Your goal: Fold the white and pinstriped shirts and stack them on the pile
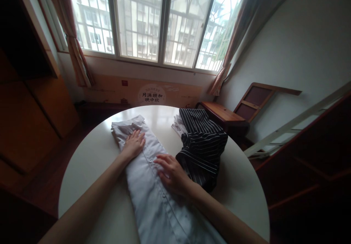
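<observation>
The left hand (134, 143) lies flat, fingers spread, on the pale shirt (153, 193) folded lengthwise across the round table (90, 163). The right hand (171, 172) presses open-palmed just beside 1 dark striped garment (203, 145), possibly touching it.

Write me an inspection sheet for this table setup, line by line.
Surface: round white table, glossy, bare at its edges.
Job's things: pale button-up shirt folded into a long strip, lying along the table towards the window.
Clutter: dark striped garment heaped to the right, partly on some white cloth.
Hands: left hand flat on the shirt near its collar end; right hand flat on the button strip; neither closed in a grip.
Cables: nothing seen.
Surroundings: barred window with curtains, wooden furniture behind, white wall at right.
</observation>
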Demonstrator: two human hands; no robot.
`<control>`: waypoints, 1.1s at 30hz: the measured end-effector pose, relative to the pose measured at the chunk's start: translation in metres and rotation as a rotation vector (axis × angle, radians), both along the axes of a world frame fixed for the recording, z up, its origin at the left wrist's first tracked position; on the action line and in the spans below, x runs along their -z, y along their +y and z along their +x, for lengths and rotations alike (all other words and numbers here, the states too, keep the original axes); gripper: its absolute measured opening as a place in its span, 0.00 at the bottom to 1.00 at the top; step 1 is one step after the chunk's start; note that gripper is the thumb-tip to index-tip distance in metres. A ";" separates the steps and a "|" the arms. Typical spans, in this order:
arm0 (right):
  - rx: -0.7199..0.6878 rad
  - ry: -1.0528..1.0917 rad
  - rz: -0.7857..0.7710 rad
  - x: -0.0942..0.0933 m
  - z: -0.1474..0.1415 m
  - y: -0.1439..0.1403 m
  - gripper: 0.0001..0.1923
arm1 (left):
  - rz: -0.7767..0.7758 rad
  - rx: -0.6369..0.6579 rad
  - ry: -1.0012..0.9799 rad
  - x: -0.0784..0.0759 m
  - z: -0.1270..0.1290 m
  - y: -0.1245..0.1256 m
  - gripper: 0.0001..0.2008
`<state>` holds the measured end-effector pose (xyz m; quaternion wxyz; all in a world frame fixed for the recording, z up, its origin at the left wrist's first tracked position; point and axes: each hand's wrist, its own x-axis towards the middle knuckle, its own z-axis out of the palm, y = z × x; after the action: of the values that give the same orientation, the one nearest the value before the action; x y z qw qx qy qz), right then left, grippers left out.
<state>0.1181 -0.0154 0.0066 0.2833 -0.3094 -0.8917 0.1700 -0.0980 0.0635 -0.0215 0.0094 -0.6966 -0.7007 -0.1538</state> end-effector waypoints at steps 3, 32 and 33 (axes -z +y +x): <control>-0.028 -0.184 0.103 0.000 -0.007 0.002 0.10 | 0.021 0.001 0.002 -0.001 0.003 -0.002 0.21; 0.175 0.039 -0.118 0.015 -0.105 0.125 0.13 | 0.173 -0.157 0.018 0.004 -0.026 0.050 0.21; 0.181 0.053 -0.135 0.015 -0.103 0.126 0.12 | 0.180 -0.151 0.020 0.002 -0.026 0.054 0.20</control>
<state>0.0146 0.1109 -0.0079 0.2998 -0.4025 -0.8387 0.2114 -0.1237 0.1174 -0.0237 0.0905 -0.6397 -0.7343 -0.2081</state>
